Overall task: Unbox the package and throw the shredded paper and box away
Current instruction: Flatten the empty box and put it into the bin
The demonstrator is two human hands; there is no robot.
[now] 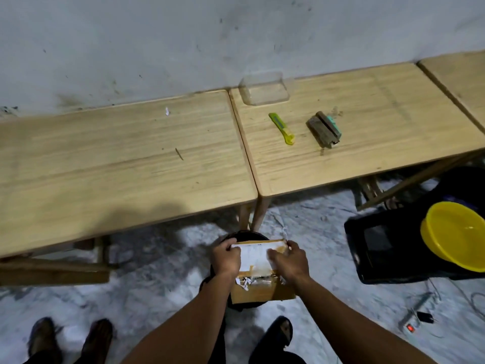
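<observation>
Both forearms reached in from six o'clock and met on the cardboard box [262, 291], which was low in the view at about six o'clock. The left hand [226, 260] gripped the box's far left corner, its fingers curled over the edge at the box's ten o'clock. The right hand [288, 261] clasped the far right edge at two o'clock, its fingers bent onto the white label [256, 254]. Shredded paper [245, 282] poked out of the torn near seam.

The box was held over the mouth of a black bin [244, 234] on the floor and hid most of its rim.

Toward twelve o'clock stood a left table [105, 158] and a right table [380, 122]. On the right table lay a yellow-green cutter [281, 128], a brown brush [324, 130] and a clear plastic tub [265, 89].

At three o'clock a yellow bowl [456, 235] rested on a black crate [378, 248], and at four o'clock lay a power strip [410, 327].
</observation>
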